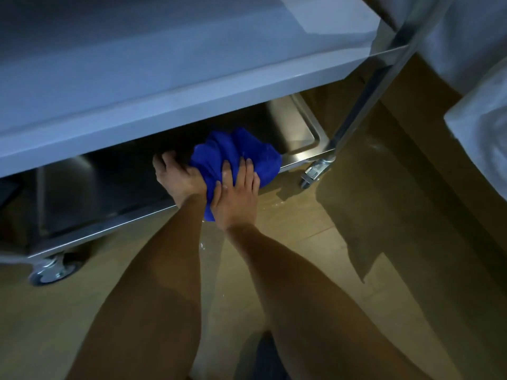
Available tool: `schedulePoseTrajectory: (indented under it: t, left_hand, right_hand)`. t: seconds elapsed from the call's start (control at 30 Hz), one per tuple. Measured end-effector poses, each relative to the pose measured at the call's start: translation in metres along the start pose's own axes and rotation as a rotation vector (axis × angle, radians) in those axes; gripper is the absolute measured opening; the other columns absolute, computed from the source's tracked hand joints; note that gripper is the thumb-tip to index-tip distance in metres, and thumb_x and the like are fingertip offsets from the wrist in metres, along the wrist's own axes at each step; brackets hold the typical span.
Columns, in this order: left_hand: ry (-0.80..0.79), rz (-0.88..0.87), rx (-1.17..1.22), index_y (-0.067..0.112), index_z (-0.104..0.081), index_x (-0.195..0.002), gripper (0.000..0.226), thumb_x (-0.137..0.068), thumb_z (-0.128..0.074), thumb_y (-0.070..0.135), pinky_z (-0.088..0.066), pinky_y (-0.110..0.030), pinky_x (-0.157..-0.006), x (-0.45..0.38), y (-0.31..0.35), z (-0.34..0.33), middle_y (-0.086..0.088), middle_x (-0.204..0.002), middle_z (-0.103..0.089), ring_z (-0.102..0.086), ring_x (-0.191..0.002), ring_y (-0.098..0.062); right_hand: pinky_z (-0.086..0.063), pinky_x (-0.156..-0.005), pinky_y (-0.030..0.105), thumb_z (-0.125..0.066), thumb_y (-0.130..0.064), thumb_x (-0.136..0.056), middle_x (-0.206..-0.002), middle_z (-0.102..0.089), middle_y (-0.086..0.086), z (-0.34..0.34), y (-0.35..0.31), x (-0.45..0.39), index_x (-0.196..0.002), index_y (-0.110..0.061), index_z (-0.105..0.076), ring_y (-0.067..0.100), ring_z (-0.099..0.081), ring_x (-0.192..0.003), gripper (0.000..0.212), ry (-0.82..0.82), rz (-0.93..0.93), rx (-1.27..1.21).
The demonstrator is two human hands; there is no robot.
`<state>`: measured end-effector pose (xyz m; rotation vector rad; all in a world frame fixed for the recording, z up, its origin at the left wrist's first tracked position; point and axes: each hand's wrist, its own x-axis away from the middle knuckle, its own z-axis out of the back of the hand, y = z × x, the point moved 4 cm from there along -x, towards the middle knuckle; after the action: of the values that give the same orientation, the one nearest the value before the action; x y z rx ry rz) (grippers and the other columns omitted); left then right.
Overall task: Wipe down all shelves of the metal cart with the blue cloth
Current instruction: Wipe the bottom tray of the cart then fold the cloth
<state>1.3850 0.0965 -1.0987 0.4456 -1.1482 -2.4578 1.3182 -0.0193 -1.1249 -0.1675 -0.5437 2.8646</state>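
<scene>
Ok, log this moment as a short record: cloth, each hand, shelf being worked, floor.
cloth: blue cloth, bunched, at the front edge of the bottom shelf
left hand: fingers curled on the cloth's left side
right hand: fingers straight, pressing on the cloth
upper shelf: overhangs the bottom one, nothing on the part in view
casters: one front left, one right
floor: tan tiles, wet streak below the cloth

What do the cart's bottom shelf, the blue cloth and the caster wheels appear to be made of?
Bottom shelf: likely stainless steel, brushed, with soft reflections and a pressed rim. Blue cloth: soft fabric, maybe microfibre; it bunches into folds under the left hand and right hand. Caster wheels: shiny metal bracket; greyish wheel, perhaps rubber or plastic, unclear.
</scene>
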Motion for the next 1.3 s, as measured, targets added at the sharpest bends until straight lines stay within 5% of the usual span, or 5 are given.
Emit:
schedulePoseTrajectory:
  t: [0.33, 0.63, 0.77, 1.0, 1.3]
  left_hand:
    - [-0.018, -0.062, -0.046, 0.005, -0.049, -0.131, 0.049, -0.083, -0.049, -0.002, -0.033, -0.038, -0.110, 0.018, -0.013, 0.013, -0.016, -0.152, -0.030, -0.037, -0.131, -0.035]
    - [0.043, -0.025, -0.162, 0.002, -0.054, -0.120, 0.053, -0.069, -0.047, 0.010, -0.037, -0.047, -0.106, 0.031, -0.029, 0.067, -0.024, -0.132, -0.046, -0.046, -0.120, -0.040]
    - [0.225, 0.369, -0.388, 0.007, -0.047, -0.118, 0.045, -0.077, -0.062, 0.016, -0.036, -0.046, -0.093, 0.033, -0.089, 0.150, -0.021, -0.123, -0.049, -0.047, -0.114, -0.039]
    - [0.383, 0.532, -0.302, 0.004, -0.008, -0.156, 0.074, -0.098, -0.048, 0.029, -0.024, -0.047, -0.115, -0.017, -0.155, 0.239, -0.015, -0.161, -0.019, -0.024, -0.145, -0.034]
    - [0.460, 0.427, -0.181, 0.005, -0.048, -0.122, 0.036, -0.098, -0.049, 0.032, -0.045, -0.044, -0.092, -0.044, -0.165, 0.272, -0.017, -0.117, -0.058, -0.057, -0.107, -0.033]
  right_hand:
    - [-0.013, -0.122, 0.046, -0.023, -0.042, -0.105, -0.162, -0.022, 0.018, 0.068, 0.159, -0.077, -0.158, -0.014, -0.019, 0.030, -0.014, -0.151, 0.060, 0.036, -0.302, 0.110]
    - [-0.021, -0.117, 0.050, -0.025, -0.049, -0.097, -0.155, -0.032, 0.028, 0.017, 0.027, -0.015, -0.151, -0.011, -0.039, 0.040, -0.026, -0.146, 0.067, -0.095, -0.075, 0.058]
    - [-0.010, -0.120, 0.051, -0.027, -0.043, -0.102, -0.161, -0.013, 0.028, 0.013, 0.005, -0.014, -0.158, -0.015, -0.019, 0.040, -0.009, -0.151, 0.063, -0.139, -0.130, 0.094]
    - [-0.007, -0.121, 0.051, -0.034, -0.070, -0.094, -0.162, 0.002, 0.028, 0.011, -0.031, 0.023, -0.158, -0.014, 0.006, 0.039, 0.002, -0.151, 0.094, -0.258, 0.053, 0.208]
    - [-0.006, -0.120, 0.052, -0.041, -0.062, -0.097, -0.160, 0.002, 0.033, -0.061, -0.213, 0.066, -0.158, -0.012, 0.003, 0.043, 0.004, -0.150, 0.090, -0.392, 0.401, 0.273]
